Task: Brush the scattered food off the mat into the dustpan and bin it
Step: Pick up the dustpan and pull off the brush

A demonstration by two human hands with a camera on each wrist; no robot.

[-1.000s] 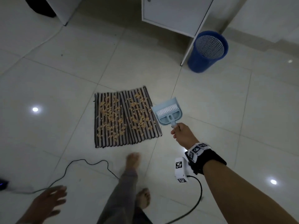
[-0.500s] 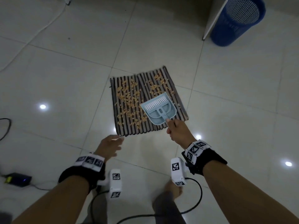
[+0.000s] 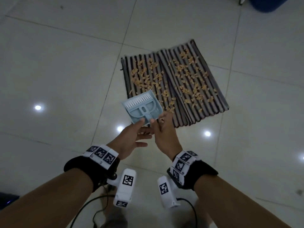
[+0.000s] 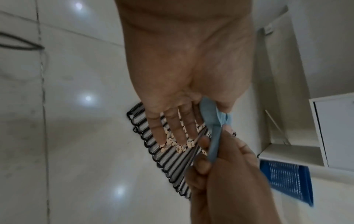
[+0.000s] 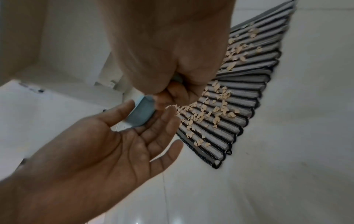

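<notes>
Left hand [image 3: 131, 137] has come up from the person's side within the last second and now meets the dustpan set [image 3: 141, 110]. Its thumb lies on the pan's near edge and its fingers spread flat beneath: a released grip, supporting rather than clasping. Right hand [image 3: 164, 129] keeps its clenched grip on the handles, as before.

The pan has drifted left from over the mat [image 3: 174, 89] to hang above the mat's near-left corner, with the brush [image 3: 138, 100] still nested in it.

Food scraps [image 3: 164, 79] lie scattered across the whole mat, untouched. Bin [image 3: 263, 4] sits far right, well apart.

Reading: both hands on the set suggests brush and pan are about to be separated. Sweeping has not begun.
</notes>
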